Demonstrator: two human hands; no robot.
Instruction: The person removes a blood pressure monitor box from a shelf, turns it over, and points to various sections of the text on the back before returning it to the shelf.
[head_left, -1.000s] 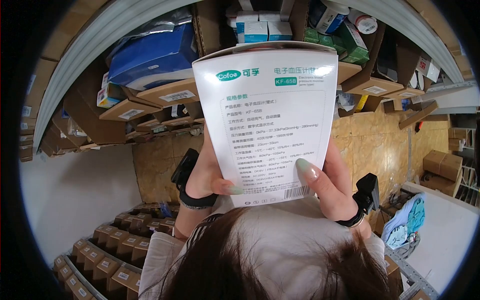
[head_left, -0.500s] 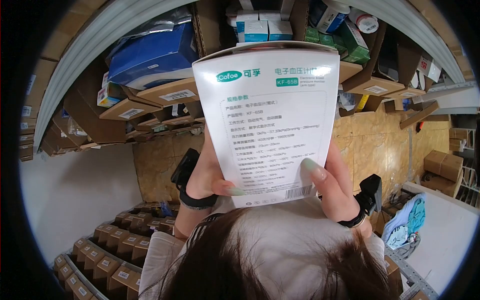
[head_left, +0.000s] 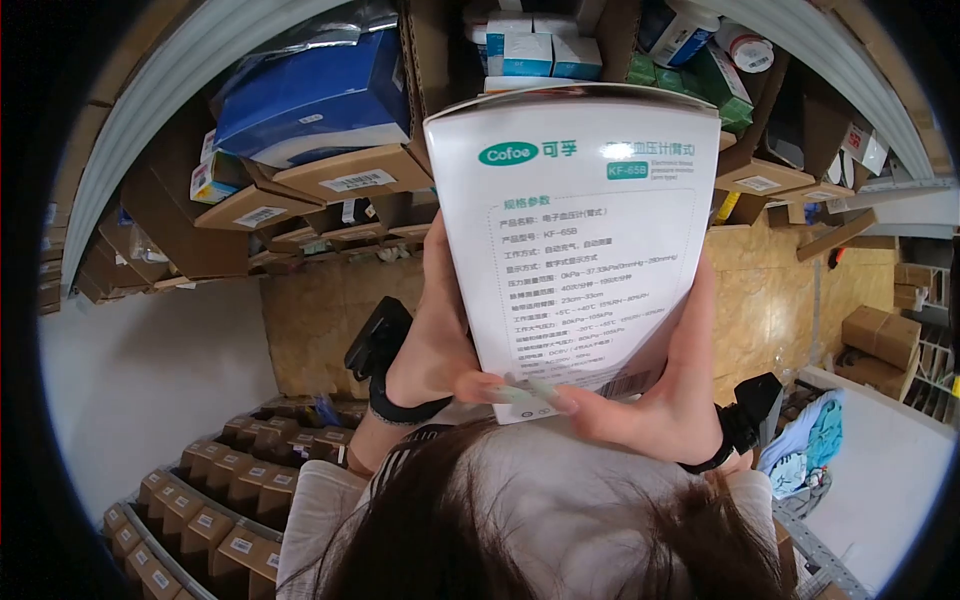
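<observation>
A white carton for an electronic blood pressure monitor [head_left: 590,230], with a green Cofoe logo and printed text, stands tall in front of my chest. My left hand [head_left: 440,350] grips its lower left side, thumb lying across the lower front. On the lower right, my right hand [head_left: 660,405] wraps the edge, its thumb stretched over the bottom of the printed face towards the left thumb. The fingers behind the carton are hidden. Black bands with dark devices circle both wrists.
Beyond the carton, a shelf holds a blue box [head_left: 315,100], small white-and-blue boxes [head_left: 527,55] and a white bottle [head_left: 685,30] in cardboard bins. Rows of labelled cardboard bins [head_left: 215,490] line the lower left. Folded blue cloth [head_left: 825,430] lies on a white surface at right.
The carton has shifted slightly right in view. My right thumb has slid down and left across the printed face, close to my left thumb.
</observation>
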